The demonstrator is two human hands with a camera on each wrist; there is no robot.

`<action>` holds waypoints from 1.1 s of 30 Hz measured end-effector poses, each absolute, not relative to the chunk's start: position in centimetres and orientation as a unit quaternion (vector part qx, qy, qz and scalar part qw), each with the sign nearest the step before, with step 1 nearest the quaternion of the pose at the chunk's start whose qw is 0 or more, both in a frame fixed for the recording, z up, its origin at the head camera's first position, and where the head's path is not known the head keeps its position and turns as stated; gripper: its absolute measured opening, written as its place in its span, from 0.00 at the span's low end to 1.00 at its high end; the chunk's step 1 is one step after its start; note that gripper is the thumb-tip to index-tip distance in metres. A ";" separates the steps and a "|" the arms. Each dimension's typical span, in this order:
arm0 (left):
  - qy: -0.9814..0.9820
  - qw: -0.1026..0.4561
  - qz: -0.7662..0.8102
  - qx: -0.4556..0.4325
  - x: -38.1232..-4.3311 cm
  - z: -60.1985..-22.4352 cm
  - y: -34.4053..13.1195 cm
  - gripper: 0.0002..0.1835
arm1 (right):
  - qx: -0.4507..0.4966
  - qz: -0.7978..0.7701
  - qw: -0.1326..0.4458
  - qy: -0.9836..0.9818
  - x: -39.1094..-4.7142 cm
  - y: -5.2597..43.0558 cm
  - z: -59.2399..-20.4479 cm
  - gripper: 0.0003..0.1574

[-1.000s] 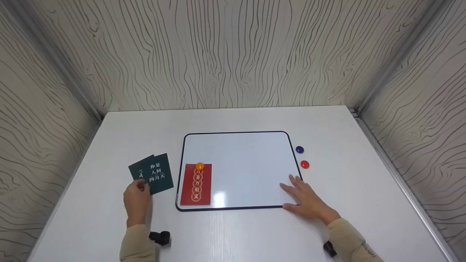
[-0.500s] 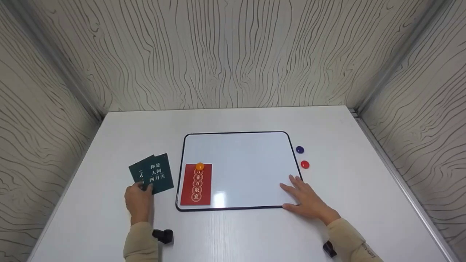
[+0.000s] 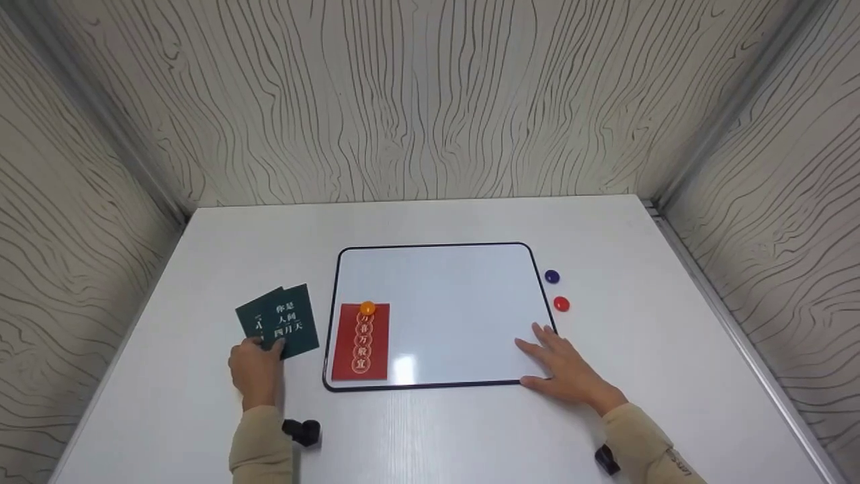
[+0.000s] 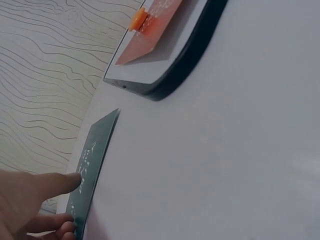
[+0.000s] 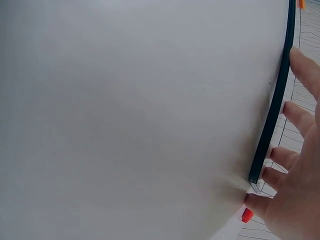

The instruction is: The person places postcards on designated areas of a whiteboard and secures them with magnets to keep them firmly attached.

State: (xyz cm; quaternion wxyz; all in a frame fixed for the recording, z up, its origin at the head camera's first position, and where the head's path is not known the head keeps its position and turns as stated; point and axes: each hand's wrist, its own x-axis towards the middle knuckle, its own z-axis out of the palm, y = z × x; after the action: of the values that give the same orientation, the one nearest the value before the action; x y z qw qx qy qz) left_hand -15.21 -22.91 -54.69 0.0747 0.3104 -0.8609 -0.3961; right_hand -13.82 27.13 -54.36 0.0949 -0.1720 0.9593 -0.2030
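Two dark green cards with white characters overlap on the table left of the whiteboard [image 3: 457, 289]: an upper card [image 3: 302, 319] and a lower card [image 3: 250, 310] partly beneath it. My left hand [image 3: 255, 370] is at their near edge. In the left wrist view the thumb lies on the face of a green card [image 4: 102, 135], with the other fingers curled at its edge. My right hand [image 3: 571, 376] rests with spread fingers on the whiteboard's near right corner. A red envelope [image 3: 349, 343] lies on the board's near left part, an orange round magnet [image 3: 367, 308] on its top edge.
A dark blue magnet [image 3: 552, 276] and a red magnet [image 3: 562, 304] lie on the table just right of the board. Patterned panels [image 3: 416, 101] stand behind and at both sides. Black wrist cameras stick out beside the sleeves.
My left hand has shifted slightly right and nearer along the cards' near edge, its thumb now on the upper card. The cards and my right hand have stayed in place.
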 end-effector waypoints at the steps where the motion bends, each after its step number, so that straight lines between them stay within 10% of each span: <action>1: -0.860 0.074 -0.397 0.312 -15.2 -54.7 -22.9 0.27 | -0.172 -0.203 0.095 0.959 -13.8 27.1 -54.4 0.42; 33: -0.858 0.080 -0.372 0.345 -15.7 -53.9 -22.7 0.20 | -0.163 -0.204 0.114 0.959 -13.9 27.0 -54.1 0.42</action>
State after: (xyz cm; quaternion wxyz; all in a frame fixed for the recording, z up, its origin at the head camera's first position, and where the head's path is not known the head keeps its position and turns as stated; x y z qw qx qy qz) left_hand -15.71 -22.68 -53.92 0.0796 0.3449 -0.8580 -0.3721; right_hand -13.88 27.04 -54.06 0.1143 -0.1626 0.9586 -0.2039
